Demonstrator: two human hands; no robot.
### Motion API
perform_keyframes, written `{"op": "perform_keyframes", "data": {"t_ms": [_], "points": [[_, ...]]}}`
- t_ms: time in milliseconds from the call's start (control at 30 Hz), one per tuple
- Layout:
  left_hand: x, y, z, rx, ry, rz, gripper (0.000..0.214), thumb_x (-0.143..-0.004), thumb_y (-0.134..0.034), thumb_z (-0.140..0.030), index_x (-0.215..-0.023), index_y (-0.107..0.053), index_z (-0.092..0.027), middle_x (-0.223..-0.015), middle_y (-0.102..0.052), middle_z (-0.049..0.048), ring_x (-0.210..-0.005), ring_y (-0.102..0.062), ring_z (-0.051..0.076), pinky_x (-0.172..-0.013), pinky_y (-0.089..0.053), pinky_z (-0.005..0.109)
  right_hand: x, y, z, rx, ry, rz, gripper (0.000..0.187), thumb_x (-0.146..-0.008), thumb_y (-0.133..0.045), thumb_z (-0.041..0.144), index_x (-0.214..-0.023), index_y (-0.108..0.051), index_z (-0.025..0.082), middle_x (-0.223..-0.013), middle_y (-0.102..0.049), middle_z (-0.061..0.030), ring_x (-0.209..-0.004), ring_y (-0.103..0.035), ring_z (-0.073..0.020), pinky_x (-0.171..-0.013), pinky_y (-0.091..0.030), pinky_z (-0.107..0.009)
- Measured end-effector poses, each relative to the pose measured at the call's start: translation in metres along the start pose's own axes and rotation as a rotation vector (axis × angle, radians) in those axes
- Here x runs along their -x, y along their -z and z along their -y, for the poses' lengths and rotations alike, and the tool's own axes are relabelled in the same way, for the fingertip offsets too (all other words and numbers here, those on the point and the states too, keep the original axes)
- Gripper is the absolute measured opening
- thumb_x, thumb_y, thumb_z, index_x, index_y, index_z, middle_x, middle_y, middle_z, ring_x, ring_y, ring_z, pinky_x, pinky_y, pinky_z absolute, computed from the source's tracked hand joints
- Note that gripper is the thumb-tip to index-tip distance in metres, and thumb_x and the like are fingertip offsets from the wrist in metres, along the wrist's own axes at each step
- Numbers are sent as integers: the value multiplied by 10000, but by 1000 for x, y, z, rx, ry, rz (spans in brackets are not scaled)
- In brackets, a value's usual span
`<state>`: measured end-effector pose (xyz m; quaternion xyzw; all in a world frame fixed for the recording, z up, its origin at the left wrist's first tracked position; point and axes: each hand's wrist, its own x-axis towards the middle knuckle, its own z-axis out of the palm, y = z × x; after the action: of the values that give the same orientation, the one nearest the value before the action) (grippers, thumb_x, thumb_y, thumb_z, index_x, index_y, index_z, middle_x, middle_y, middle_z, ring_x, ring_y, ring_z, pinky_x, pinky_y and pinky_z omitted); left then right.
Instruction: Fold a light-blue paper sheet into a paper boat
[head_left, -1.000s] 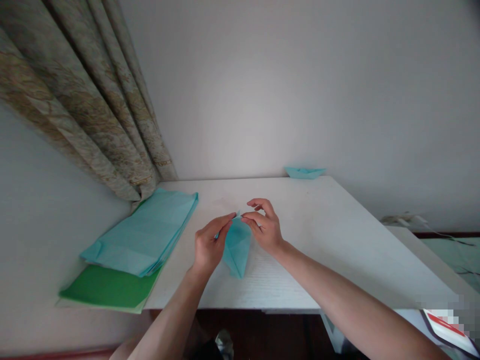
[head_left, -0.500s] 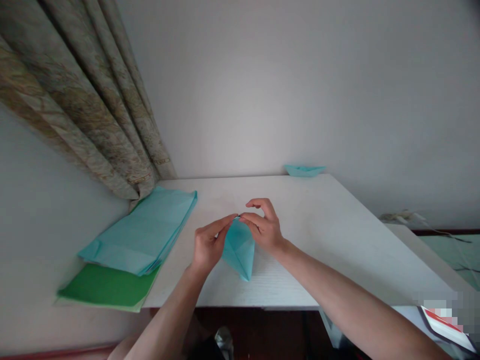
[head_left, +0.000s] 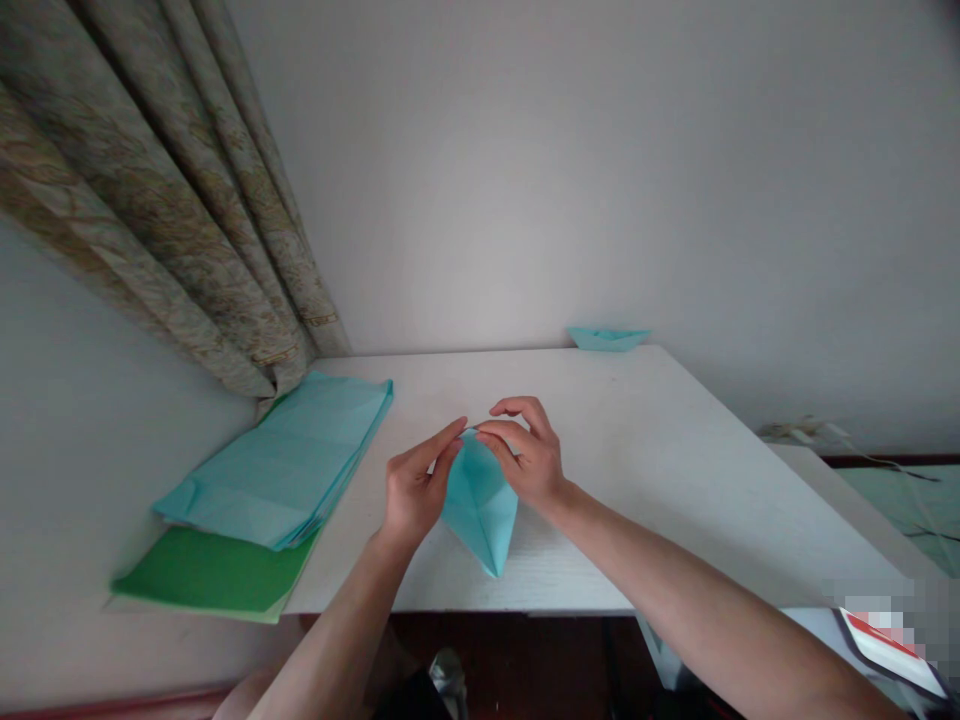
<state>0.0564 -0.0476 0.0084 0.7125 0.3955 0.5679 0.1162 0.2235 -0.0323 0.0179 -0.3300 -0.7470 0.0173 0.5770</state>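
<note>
Table (head_left: 637, 450) filled the lower middle of the frame, a stack (head_left: 285, 460) of blue sheets at its left edge. At centre a folded blue paper (head_left: 480, 505) pointed toward the near edge. It looked light, thin and easily creased, best taken by its top corners. The left hand (head_left: 412, 490) and right hand (head_left: 529, 460) met there, thumb and forefinger of each pinched on the paper's top tip, other fingers loosely curled.
</note>
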Motion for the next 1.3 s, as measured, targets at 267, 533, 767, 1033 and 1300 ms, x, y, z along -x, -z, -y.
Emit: {"op": "perform_keyframes", "data": {"t_ms": [267, 533, 767, 1033, 1300], "points": [[-1, 1, -6, 72, 181, -91, 184, -791, -661, -205, -958, -724, -248, -914, -733, -19, -784, -710, 184, -678, -592, 237, -1, 0, 2, -133, -78, -11, 154, -826, -620, 159, -916, -696, 259, -795, -667, -20, -747, -605, -167, -694, -510, -331], [-5, 4, -11, 193, 294, -92, 156, -752, -685, -189, -890, -739, -238, -902, -728, -15, -803, -708, 201, -721, -601, 261, -5, 5, 1, -146, -100, 53, 156, -823, -630, 179, -913, -723, 267, -764, -666, -23, -711, -599, -157, -652, -508, -307], [-5, 5, -10, 214, 243, -60, 162, -758, -681, -185, -900, -735, -242, -904, -727, -14, -795, -708, 202, -702, -605, 260, -5, 5, 1, -156, -100, 52, 162, -832, -620, 176, -912, -728, 267, -760, -659, -24, -701, -594, -149, -628, -502, -291], [-4, 5, -9, 190, 189, -30, 159, -781, -668, -211, -922, -730, -249, -927, -726, -12, -825, -704, 214, -737, -609, 305, -4, 7, 1, -158, -69, 54, 178, -838, -613, 178, -938, -726, 273, -763, -653, -23, -701, -588, -151, -615, -496, -293], [-6, 5, -8, 159, 327, -83, 166, -767, -675, -266, -915, -740, -229, -913, -737, 10, -818, -706, 215, -728, -598, 300, -6, 10, 2, -154, -31, 69, 192, -851, -574, 198, -973, -710, 259, -797, -653, -40, -745, -583, -172, -668, -497, -334]]}}
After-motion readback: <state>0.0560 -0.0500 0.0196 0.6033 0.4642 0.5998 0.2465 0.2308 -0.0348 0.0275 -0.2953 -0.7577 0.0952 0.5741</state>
